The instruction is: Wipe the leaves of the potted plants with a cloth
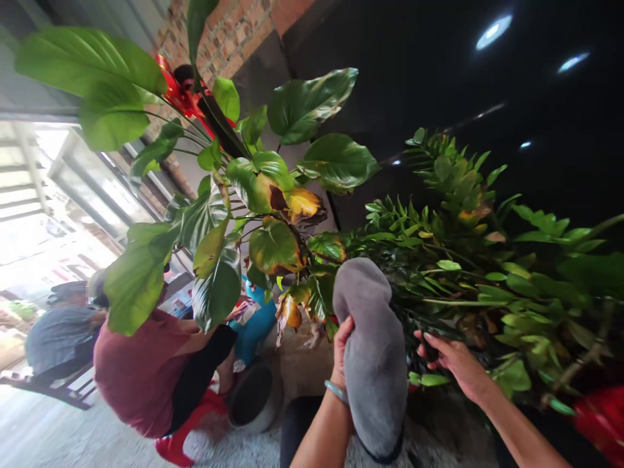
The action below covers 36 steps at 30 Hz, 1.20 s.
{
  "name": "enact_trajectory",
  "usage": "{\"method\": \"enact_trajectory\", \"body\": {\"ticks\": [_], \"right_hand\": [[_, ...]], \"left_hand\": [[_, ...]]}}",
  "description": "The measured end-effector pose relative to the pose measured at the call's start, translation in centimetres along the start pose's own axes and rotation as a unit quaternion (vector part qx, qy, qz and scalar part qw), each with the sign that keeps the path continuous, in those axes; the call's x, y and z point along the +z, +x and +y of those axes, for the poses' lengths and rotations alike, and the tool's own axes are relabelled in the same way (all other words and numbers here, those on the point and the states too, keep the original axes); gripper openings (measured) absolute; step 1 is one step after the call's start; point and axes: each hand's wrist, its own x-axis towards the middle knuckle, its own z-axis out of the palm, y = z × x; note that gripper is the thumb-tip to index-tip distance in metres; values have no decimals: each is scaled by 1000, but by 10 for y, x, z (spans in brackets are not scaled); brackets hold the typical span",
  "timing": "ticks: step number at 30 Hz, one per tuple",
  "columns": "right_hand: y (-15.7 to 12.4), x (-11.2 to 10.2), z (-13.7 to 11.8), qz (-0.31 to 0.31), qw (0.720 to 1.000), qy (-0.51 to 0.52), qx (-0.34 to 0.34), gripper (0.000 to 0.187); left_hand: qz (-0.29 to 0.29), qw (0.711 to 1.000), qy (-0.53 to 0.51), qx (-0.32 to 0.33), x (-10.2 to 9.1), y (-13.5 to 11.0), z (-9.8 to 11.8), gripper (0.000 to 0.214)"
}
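Observation:
My left hand (342, 354), with a light bracelet at the wrist, is closed around the side of a long grey plush, shoe-shaped piece (374, 351). The piece stands nearly upright, its rounded end up and a dark edge along its lower end. To its right, a short gap away, my right hand (453, 364) has its thumb and fingers curled round something small and dark, too unclear to name. Green stems and leaves of a bushy plant (439, 240) lie just behind that hand.
A large-leaved plant (266, 175) with yellow and brown patches rises ahead. At left, a person in a red shirt (136, 370) sits on a red stool (195, 422) beside a grey bucket (256, 396). Another person (63, 331) sits farther back. Something red (602, 416) lies lower right.

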Motion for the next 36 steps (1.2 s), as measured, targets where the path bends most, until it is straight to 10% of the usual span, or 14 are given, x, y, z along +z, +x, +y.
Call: {"method": "enact_trajectory", "body": {"ticks": [7, 13, 21, 27, 32, 36], "right_hand": [[-2, -6, 0, -21, 999, -23, -16, 30], [-4, -1, -4, 1, 1000, 10, -6, 32], [-4, -3, -1, -9, 1000, 4, -10, 37], [-3, -2, -1, 1, 1000, 1, -8, 38], [-7, 1, -6, 5, 1000, 12, 7, 43], [-7, -2, -5, 0, 1000, 9, 9, 42]], "left_hand": [[-152, 951, 38, -267, 9, -44, -22, 35], [-118, 981, 10, -153, 27, -24, 16, 26], [-99, 979, 79, -162, 9, -46, -18, 34], [-53, 998, 32, 1, 17, -33, 34, 24], [36, 989, 22, -139, 3, -30, 11, 22], [-17, 985, 33, -169, -1, -44, -19, 28]]}}
